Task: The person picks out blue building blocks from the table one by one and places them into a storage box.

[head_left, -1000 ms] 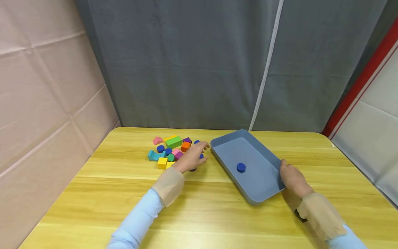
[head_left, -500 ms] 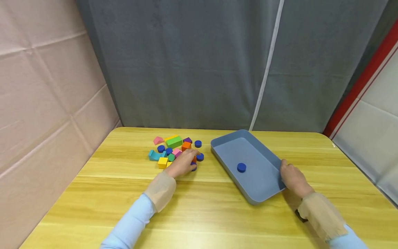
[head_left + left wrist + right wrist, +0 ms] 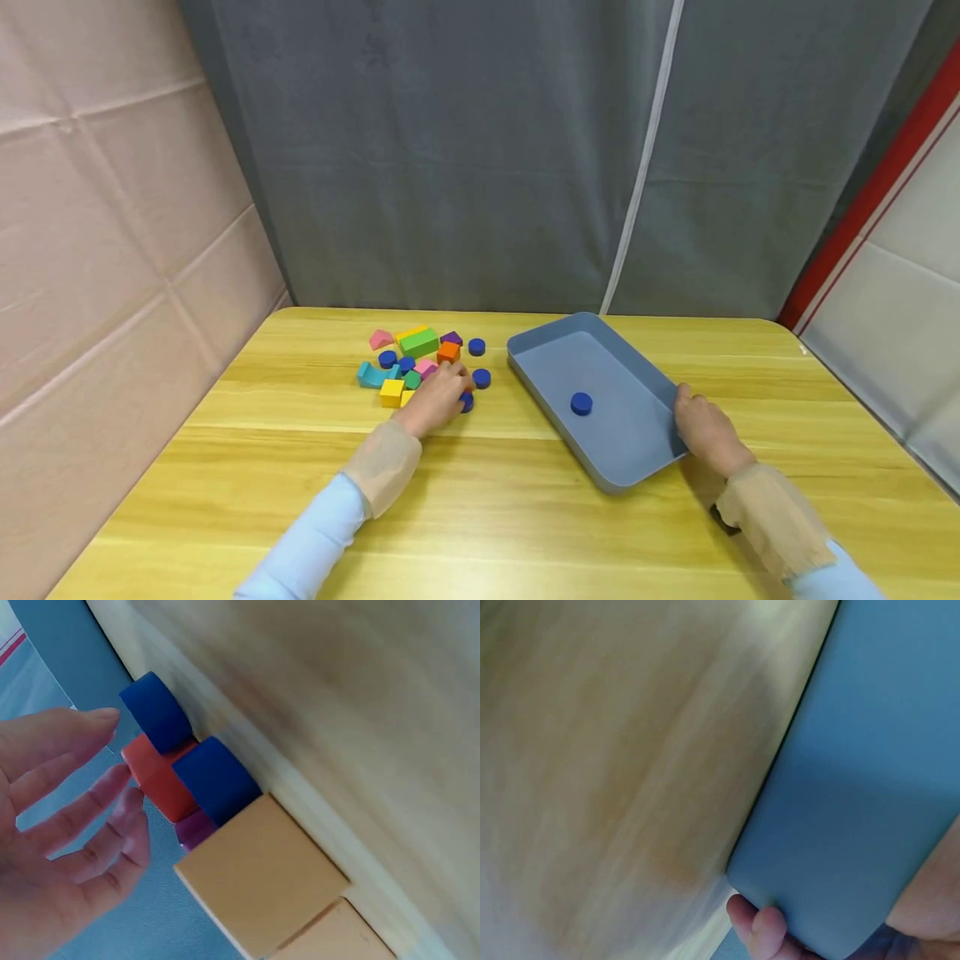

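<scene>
My left hand (image 3: 438, 396) hovers low over the right side of a pile of coloured blocks. In the left wrist view, its bent fingers are spread apart from the thumb, with fingertips right at a red block (image 3: 159, 778); nothing is held between them. Two blue discs (image 3: 219, 780) lie against that block, and a purple piece (image 3: 195, 827) shows behind. My right hand (image 3: 705, 427) grips the near right side of a grey-blue tray (image 3: 637, 362). In the right wrist view, fingertips (image 3: 769, 930) curl at the tray's corner. One blue disc (image 3: 581, 404) lies inside the tray.
Around the left hand lie a green block (image 3: 418, 342), an orange cube (image 3: 448, 352), a yellow cube (image 3: 392, 392), a light-blue curved block (image 3: 371, 376) and a pink block (image 3: 381, 339). Another blue disc (image 3: 477, 347) sits between pile and tray. A grey curtain (image 3: 450, 167) hangs behind the wooden table (image 3: 450, 533).
My left hand has drawn back left from the blue discs near the tray and lowered to the pile, its fingers more bent. The right hand and the tray have stayed put.
</scene>
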### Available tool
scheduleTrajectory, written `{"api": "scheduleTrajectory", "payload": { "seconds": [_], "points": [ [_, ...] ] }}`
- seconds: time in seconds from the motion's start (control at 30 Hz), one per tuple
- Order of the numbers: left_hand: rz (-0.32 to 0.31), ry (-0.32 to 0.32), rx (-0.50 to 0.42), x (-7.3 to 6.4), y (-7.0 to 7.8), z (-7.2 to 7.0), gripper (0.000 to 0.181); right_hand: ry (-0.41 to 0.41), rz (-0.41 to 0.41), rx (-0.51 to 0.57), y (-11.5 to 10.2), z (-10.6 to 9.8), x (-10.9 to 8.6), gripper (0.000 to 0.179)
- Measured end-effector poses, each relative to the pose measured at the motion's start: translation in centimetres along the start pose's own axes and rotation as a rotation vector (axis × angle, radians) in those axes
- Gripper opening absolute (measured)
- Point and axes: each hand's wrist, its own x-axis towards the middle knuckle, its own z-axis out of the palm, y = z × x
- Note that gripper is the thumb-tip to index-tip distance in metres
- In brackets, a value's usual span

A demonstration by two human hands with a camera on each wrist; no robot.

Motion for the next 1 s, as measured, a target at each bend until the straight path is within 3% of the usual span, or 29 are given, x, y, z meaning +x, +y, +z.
{"api": "scheduleTrajectory", "payload": {
  "seconds": [0.13, 0.4, 0.7, 1.0],
  "points": [
    [0.048, -0.002, 0.029, -0.39, 0.1, 0.09, 0.02, -0.003, -0.003, -0.001, -0.02, -0.08, 0.01, 0.022],
    [0.091, -0.055, -0.003, -1.01, -0.03, 0.22, 0.024, -0.004, 0.003, -0.001, -0.01, -0.07, -0.02, 0.023],
    [0.062, -0.16, 0.027, -0.64, 0.32, 0.26, 0.027, -0.002, -0.001, -0.003, 0.02, -0.02, 0.01, 0.023],
    [0.056, -0.211, 0.024, -0.29, 0.72, 0.47, 0.014, 0.008, -0.023, -0.011, 0.33, 0.09, 0.11, 0.023]
  ]
}}
